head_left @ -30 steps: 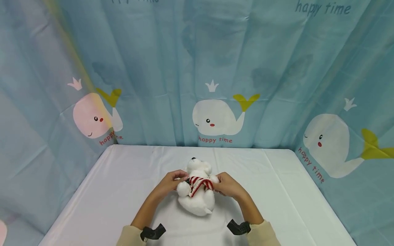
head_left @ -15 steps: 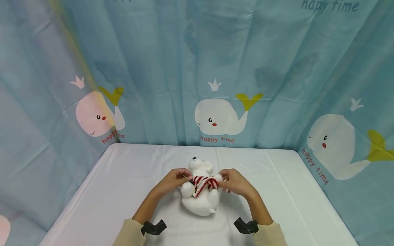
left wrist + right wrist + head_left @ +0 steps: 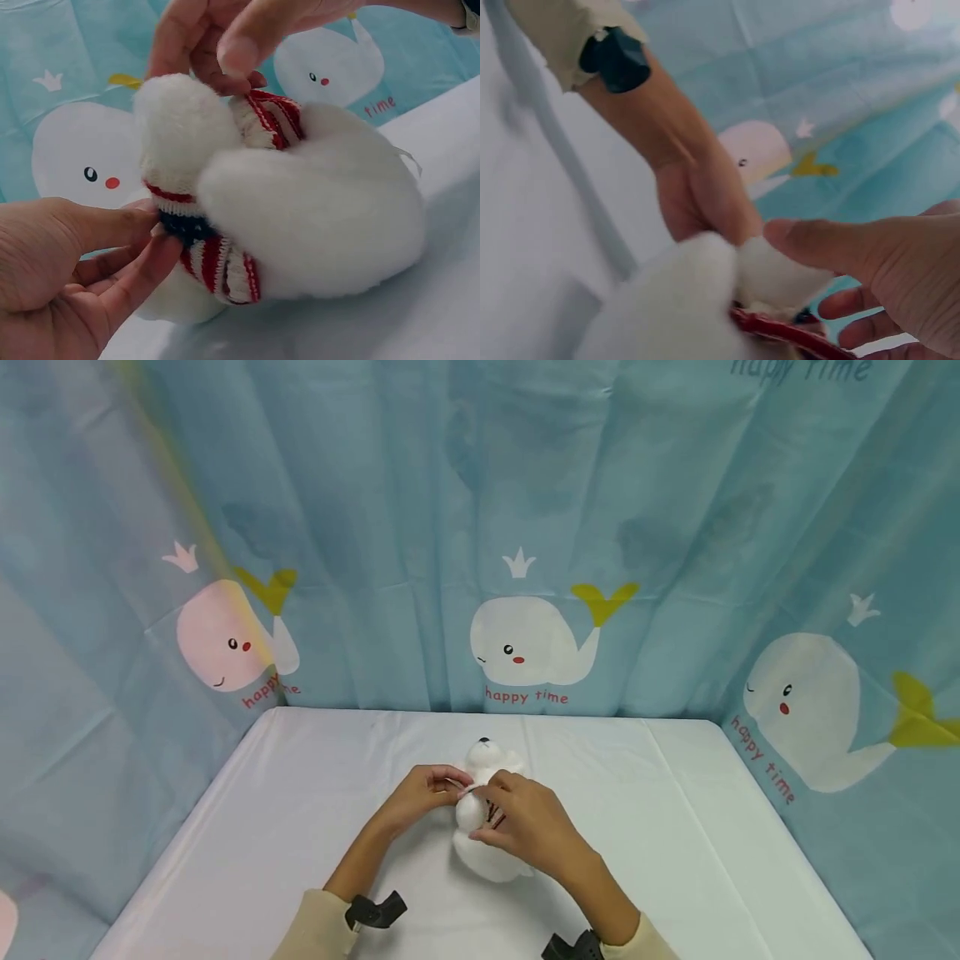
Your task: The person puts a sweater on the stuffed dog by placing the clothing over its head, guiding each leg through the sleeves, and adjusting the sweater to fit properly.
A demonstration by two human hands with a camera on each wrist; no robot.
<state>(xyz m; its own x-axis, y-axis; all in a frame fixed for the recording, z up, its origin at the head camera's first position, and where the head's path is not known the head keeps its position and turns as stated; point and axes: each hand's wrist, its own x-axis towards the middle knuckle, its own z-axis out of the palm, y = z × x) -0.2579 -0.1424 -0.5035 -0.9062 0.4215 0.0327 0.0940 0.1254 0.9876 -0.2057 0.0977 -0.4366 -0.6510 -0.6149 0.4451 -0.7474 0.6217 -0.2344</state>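
Note:
A white plush bear (image 3: 487,858) lies on its back on the white table, its black nose toward the far side. It wears a knitted sweater (image 3: 206,259) with red and white stripes and a dark blue patch. My left hand (image 3: 423,792) pinches the sweater's blue part between thumb and fingers, beside one of the bear's arms (image 3: 184,112). Across the bear's front reaches my right hand (image 3: 536,822), hiding much of the sweater in the head view. In the right wrist view its thumb and fingers are apart, close to the bear, with no grip visible.
A white cloth covers the table (image 3: 337,752). Behind and at both sides hangs a light blue curtain (image 3: 390,527) printed with whales. Each wrist wears a black strap-on device (image 3: 375,910) below a beige sleeve.
My right hand has left the bear's right side and moved left over its front, toward my left hand. The left hand stays at the sweater's left side.

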